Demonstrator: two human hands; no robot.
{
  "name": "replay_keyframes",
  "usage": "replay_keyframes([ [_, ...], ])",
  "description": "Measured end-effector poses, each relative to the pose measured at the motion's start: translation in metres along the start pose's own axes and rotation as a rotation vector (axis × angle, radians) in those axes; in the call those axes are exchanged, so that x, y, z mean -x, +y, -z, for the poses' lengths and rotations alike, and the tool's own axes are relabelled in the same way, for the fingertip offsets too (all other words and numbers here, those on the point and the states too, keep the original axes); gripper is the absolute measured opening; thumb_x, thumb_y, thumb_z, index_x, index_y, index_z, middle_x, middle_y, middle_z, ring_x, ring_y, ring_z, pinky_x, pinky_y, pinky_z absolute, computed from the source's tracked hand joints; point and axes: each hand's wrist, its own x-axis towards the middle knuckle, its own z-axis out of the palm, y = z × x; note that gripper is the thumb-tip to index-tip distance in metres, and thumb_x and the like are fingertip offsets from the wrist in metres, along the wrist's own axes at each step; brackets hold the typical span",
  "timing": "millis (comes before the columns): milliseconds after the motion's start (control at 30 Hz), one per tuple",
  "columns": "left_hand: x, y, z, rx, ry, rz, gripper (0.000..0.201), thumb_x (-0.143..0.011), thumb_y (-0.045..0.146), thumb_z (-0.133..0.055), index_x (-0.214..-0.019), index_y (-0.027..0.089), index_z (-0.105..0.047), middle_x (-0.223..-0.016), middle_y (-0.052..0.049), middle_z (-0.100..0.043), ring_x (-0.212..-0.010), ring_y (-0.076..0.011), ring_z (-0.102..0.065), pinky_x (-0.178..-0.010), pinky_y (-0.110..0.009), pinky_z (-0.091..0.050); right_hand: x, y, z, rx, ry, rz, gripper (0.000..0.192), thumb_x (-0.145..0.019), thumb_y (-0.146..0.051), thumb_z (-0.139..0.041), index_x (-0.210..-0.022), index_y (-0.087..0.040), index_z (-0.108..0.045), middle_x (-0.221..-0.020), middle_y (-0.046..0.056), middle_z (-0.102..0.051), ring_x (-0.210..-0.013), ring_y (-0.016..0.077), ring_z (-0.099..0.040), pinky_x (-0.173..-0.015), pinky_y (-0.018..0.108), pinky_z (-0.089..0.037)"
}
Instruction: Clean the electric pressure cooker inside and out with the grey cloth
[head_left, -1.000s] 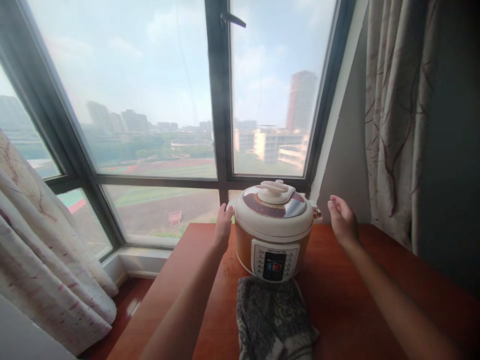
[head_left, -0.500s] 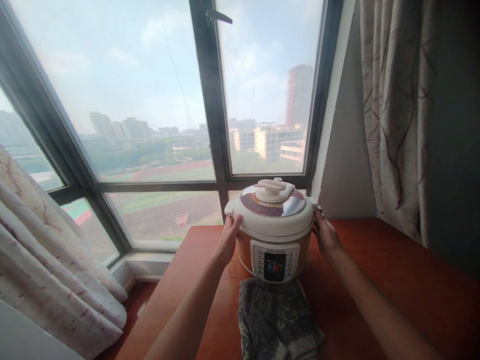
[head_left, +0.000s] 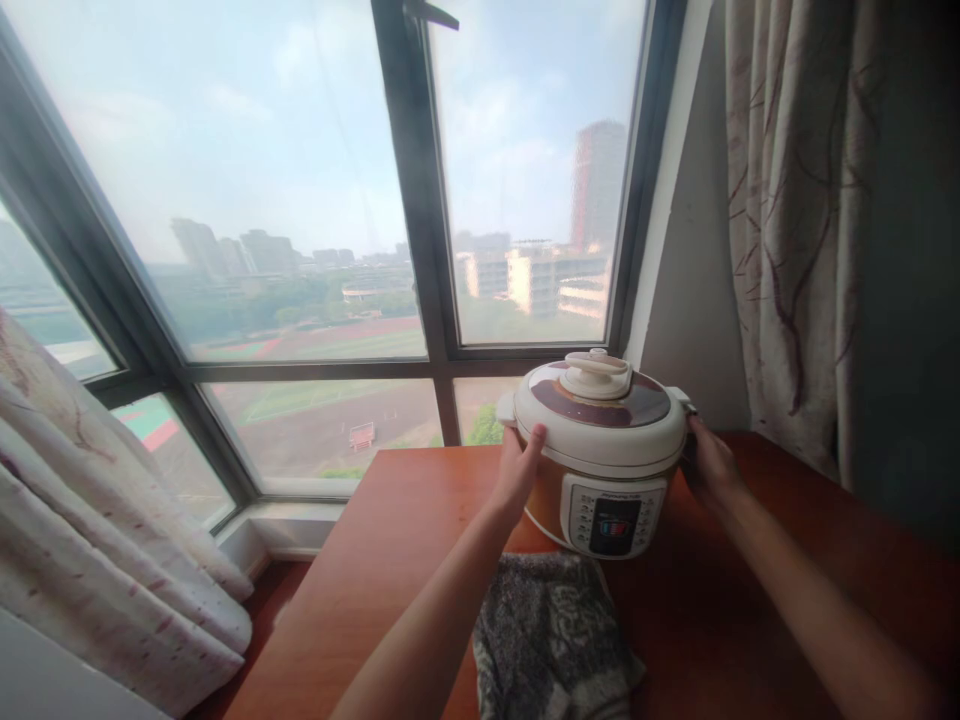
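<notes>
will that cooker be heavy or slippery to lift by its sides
The cooker looks bulky and is probably heavy: left hand and right hand both grip its sides. The glossy shell may be slippery. The broad base suggests little tipping.

High-rise home: wooden table at big window, patterned curtains, electric cooker, city below.

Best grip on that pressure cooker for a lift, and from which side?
Probably the pressure cooker by its two small side lugs under the lid rim, one palm from each side. The left hand and right hand already clasp it there; the round body is too wide for one hand, and the lid knob belongs to the lid alone.
</notes>
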Motion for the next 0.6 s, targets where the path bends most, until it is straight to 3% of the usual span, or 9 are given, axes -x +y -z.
replay_keyframes([
  [167, 0.007, -0.015, -0.051, -0.045, 0.009, 0.04, 0.081, -0.084, 0.059, -0.065, -0.148, 0.016, -0.039, -0.151, -0.019, -0.045, -0.142, -0.0319, -0.039, -0.117, -0.04, -0.029, -0.012, -0.033, 0.033, 0.068, 0.14, 0.0, 0.014, -0.079, -0.029, -0.064, -0.082, -0.016, -0.07, -0.08, 0.002, -0.071, -0.07, 0.0134, -0.062, -0.057, 0.021, -0.048],
  [367, 0.026, -0.02, -0.104, -0.113, -0.03, 0.097, 0.086, -0.082, 0.06, -0.066, -0.147, 0.013, -0.034, -0.15, -0.021, -0.043, -0.143, -0.0313, -0.037, -0.118, -0.038, -0.025, -0.004, -0.072, 0.077, 0.201, 0.278, 0.046, 0.021, -0.075, -0.031, -0.07, -0.084, -0.013, -0.072, -0.085, 0.006, -0.071, -0.073, 0.0145, -0.063, -0.055, 0.023, -0.041],
  [467, 0.036, -0.017, -0.118, -0.139, -0.026, 0.146, 0.087, -0.081, 0.061, -0.067, -0.147, 0.014, -0.034, -0.15, -0.021, -0.042, -0.143, -0.0318, -0.036, -0.118, -0.038, -0.024, 0.0, -0.081, 0.091, 0.316, 0.353, 0.036, 0.03, -0.073, -0.037, -0.07, -0.082, -0.009, -0.071, -0.09, 0.013, -0.072, -0.069, 0.0152, -0.063, -0.052, 0.026, -0.037],
  [600, 0.041, -0.01, -0.121, -0.158, -0.019, 0.168, 0.087, -0.08, 0.06, -0.067, -0.146, 0.014, -0.036, -0.15, -0.021, -0.043, -0.144, -0.0314, -0.036, -0.118, -0.037, -0.024, 0.001, -0.084, 0.094, 0.337, 0.369, 0.009, 0.033, -0.075, -0.041, -0.065, -0.079, -0.008, -0.069, -0.091, 0.017, -0.072, -0.065, 0.015, -0.066, -0.049, 0.026, -0.035],
])
